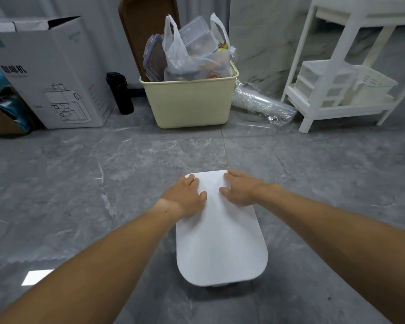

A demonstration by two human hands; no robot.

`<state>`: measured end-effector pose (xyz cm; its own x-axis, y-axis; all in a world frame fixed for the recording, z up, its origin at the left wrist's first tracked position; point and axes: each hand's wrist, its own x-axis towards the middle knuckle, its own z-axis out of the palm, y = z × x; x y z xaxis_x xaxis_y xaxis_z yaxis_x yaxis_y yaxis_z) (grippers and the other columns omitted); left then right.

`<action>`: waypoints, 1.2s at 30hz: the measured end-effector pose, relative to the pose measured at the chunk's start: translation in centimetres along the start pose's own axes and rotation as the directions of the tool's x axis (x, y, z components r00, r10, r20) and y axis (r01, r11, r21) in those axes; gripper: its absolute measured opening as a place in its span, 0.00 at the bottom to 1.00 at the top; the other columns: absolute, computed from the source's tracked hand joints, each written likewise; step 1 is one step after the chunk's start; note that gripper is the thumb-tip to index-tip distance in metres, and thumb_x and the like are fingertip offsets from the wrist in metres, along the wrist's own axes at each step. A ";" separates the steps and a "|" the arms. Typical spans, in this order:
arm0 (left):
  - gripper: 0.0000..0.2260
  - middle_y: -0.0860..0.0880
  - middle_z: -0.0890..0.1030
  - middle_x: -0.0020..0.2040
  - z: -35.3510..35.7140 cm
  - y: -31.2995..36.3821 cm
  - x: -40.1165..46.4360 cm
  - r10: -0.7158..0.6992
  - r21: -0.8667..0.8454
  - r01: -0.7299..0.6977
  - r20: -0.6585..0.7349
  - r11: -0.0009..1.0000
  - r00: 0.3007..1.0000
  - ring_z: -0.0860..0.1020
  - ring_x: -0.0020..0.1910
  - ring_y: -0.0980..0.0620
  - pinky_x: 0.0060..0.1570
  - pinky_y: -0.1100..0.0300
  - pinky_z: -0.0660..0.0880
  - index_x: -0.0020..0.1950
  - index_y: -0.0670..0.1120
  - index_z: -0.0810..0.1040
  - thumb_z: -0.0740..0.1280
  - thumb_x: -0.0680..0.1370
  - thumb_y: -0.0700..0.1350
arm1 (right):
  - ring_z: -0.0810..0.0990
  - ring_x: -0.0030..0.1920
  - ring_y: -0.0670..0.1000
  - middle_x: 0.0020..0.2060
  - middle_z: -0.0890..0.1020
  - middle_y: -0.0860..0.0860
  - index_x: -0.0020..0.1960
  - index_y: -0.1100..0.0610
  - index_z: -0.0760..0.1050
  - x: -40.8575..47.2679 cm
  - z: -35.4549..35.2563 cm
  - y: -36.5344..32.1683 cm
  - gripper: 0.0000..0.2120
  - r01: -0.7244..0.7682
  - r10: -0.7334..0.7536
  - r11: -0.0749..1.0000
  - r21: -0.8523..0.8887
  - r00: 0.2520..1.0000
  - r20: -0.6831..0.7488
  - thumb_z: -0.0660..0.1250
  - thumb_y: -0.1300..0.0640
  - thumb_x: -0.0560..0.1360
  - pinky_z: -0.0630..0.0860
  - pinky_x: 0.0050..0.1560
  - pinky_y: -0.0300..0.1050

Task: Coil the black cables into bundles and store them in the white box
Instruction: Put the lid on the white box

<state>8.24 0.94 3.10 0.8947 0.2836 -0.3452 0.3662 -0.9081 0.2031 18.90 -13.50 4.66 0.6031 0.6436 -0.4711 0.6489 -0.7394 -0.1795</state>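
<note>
While both hands lie on the lid, the surroundings read from left to right as follows.

Far left: a brown carton with blue packaging [8, 111] sits at the frame edge, partly hidden behind the cardboard box.
Cardboard box: a tall white cardboard box [54, 73] printed with a line drawing of a coffee machine stands on the floor [80, 174], its top flaps open.
Black bottle: a black bottle [120, 92] stands upright just beside the cardboard box, between it and the bin.
Bin: a cream plastic bin [192, 101] holds a white plastic bag [187, 57], clear food containers and a dark-lidded one; a brown board [147, 22] leans behind it.
Cups: a sleeve of clear plastic cups [262, 102] lies on the floor between the bin and the rack.
Rack: a white rack [351, 73] stands at the far right, with small white drawers and a white basket on its lower shelf.
Left hand: the left hand [187, 195] rests flat on the far left part of the lid, fingers straight and gripping nothing.
White box: the white box [220, 232] sits on the grey marble floor near the person, well apart from the clutter at the wall; its lid is on, so the contents are hidden. Its long axis runs away from the person toward the bin.
Right hand: the right hand [240, 189] presses the far right part of the lid, fingers extended, holding nothing.
</note>
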 end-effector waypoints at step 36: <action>0.23 0.43 0.81 0.52 0.2 -2.4 -5.9 -0.294 -0.724 0.261 0.084 0.638 0.952 0.79 0.58 0.40 0.60 0.45 0.77 0.71 0.45 0.71 0.64 0.76 0.35 | 0.79 0.39 0.55 0.45 0.80 0.56 0.64 0.55 0.74 -5.5 0.5 1.5 0.19 -0.307 0.191 0.706 0.638 0.950 0.246 0.56 0.68 0.77 0.81 0.49 0.53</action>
<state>2.04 1.41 4.43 0.7224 0.5111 -0.4657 0.6529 -0.2824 0.7029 16.31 -18.23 6.55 0.5828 0.4220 -0.6945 -0.0232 -0.8456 -0.5334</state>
